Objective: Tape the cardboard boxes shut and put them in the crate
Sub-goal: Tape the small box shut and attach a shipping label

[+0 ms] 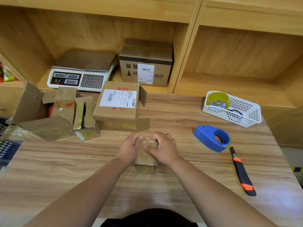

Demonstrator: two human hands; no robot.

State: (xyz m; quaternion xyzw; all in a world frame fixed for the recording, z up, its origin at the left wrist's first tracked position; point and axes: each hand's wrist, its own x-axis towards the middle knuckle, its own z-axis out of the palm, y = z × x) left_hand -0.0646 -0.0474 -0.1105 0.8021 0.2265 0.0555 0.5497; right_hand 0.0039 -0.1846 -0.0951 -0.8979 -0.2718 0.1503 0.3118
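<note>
On the tabletop (65, 169) | my left hand (131, 147) and right hand (164, 149) hold a box (145, 163) | fingers (161, 136) curled round it.

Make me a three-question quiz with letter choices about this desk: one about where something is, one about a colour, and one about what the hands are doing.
1. Where is the yellow tape roll?
A) in the basket
B) on the floor
C) in a hand

2. What colour is the dispenser?
A) red
B) blue
C) green

3. What are the left hand and right hand doing?
A) holding the box
B) lying flat
C) waving in the air

Answers:
1. A, the roll leans inside the white basket.
2. B, its whole body is blue.
3. A, the fingers of both hands curl round the box's far end.
</note>
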